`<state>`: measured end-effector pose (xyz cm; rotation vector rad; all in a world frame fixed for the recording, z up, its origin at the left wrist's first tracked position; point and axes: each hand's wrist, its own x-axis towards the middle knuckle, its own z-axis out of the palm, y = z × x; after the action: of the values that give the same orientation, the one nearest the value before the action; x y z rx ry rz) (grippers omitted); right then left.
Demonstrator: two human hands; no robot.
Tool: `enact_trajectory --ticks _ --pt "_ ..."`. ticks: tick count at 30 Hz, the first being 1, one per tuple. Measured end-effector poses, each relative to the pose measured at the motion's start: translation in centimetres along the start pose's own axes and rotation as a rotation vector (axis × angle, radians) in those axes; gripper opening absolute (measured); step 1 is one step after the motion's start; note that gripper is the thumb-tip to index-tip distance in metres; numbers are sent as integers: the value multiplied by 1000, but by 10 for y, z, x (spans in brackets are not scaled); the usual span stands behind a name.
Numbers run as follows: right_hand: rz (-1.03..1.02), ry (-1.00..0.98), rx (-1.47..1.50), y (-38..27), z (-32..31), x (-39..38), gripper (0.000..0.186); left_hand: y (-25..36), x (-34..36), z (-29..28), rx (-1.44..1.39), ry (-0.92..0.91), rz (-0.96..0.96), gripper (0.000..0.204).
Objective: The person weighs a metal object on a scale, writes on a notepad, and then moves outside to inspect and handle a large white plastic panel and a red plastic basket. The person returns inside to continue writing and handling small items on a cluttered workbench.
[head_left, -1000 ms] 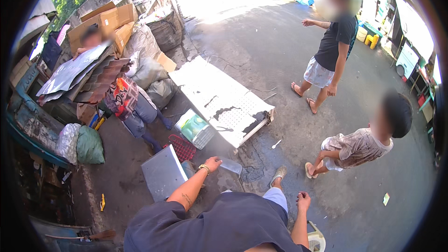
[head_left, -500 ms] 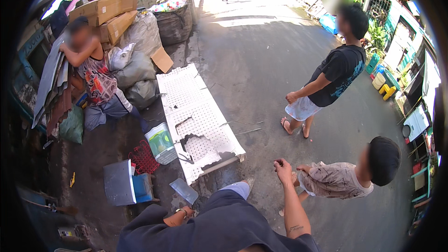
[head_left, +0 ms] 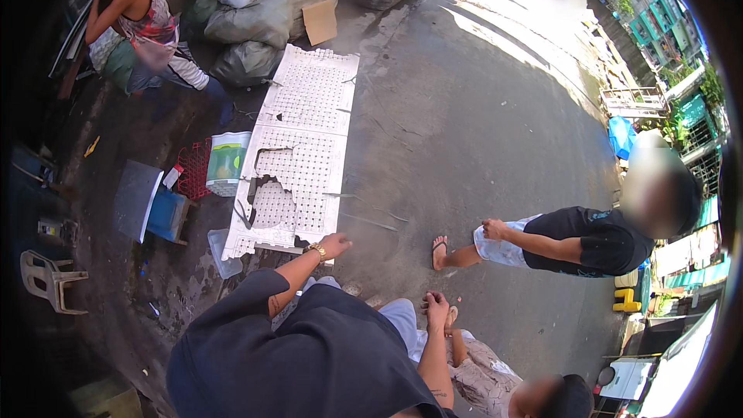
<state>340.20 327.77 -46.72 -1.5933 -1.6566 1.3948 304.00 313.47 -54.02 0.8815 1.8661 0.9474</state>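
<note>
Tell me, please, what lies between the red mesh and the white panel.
The head view shows a green container between the red mesh and white panel.

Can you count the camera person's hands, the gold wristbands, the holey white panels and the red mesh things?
Hands: 2 (left hand, right hand)
Gold wristband: 1
Holey white panel: 1
Red mesh: 1
Total: 5
</note>
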Motion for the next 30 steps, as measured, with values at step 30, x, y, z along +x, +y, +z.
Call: enact_trajectory --ticks 30 --pt "16 -791 -650 -466 344 568 39 38 261 62 -1126 853 -908 51"
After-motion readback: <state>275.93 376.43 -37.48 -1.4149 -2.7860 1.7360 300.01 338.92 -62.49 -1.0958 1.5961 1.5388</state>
